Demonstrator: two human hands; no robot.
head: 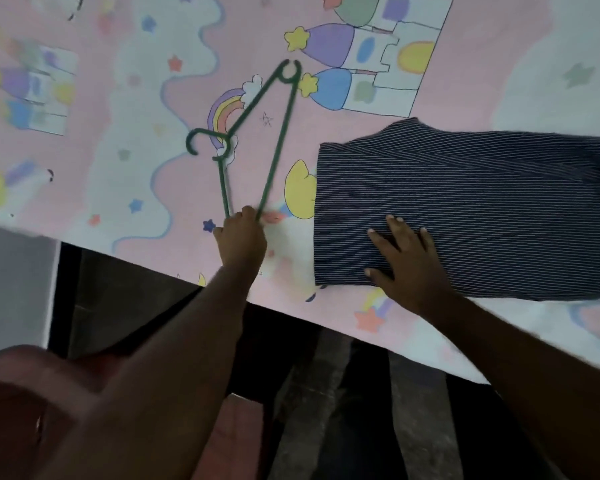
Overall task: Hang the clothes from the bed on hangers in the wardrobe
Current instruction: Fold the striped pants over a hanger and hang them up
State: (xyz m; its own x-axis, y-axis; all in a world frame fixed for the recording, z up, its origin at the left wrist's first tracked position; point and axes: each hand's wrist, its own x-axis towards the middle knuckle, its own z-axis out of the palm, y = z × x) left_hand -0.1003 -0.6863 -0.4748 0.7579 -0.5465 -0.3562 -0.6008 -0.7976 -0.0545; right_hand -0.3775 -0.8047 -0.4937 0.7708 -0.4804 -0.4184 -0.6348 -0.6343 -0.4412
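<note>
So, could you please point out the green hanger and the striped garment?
green hanger (pixel 279 140), head view, on its long bar.
striped garment (pixel 465 209), head view, on the middle of the fabric.

Green plastic hanger (pixel 253 133), matt striped cloth garment (pixel 465 209) (fine-ribbed), printed cotton-like bedsheet (pixel 118 98).

Pink cartoon-print bed (pixel 118 98): green hanger (pixel 277 147), folded striped garment (pixel 465 209) on it.

The striped garment (pixel 465 209) runs off the right edge, the near corner of the green hanger (pixel 279 140) hides behind the left hand (pixel 241 242), and the far-left prints on the bed (pixel 136 98) blur, perhaps castles.
</note>
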